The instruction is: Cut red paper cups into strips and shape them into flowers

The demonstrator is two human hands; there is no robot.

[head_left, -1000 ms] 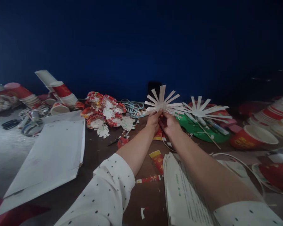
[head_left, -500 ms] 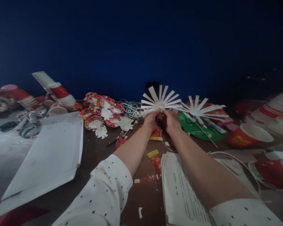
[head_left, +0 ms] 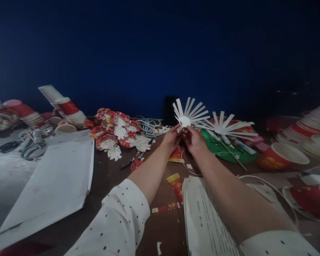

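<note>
Between my two hands is a paper cup cut into strips [head_left: 186, 121], its white strips fanned out from a round base. My left hand [head_left: 171, 139] pinches its lower left edge. On the right side, my right hand [head_left: 194, 139] grips the lower edge, its fingertips close to the left ones. A second cut-open cup [head_left: 223, 128] with spread white strips lies just to the right, over a green round sheet [head_left: 216, 151]. Red and yellow paper scraps [head_left: 176, 155] lie under my hands.
Red paper cut-outs with white figures [head_left: 120, 129] are heaped to the left. A white board [head_left: 61, 177] lies at the left, with stacked paper cups [head_left: 70, 110] behind it. A printed booklet [head_left: 202, 217] lies beneath my right forearm. A red cup [head_left: 281, 156] rests at the right.
The cut cup in my hands has turned and tilted, so its round base faces me more and its strips lean to the right. My hands have shifted only slightly.
</note>
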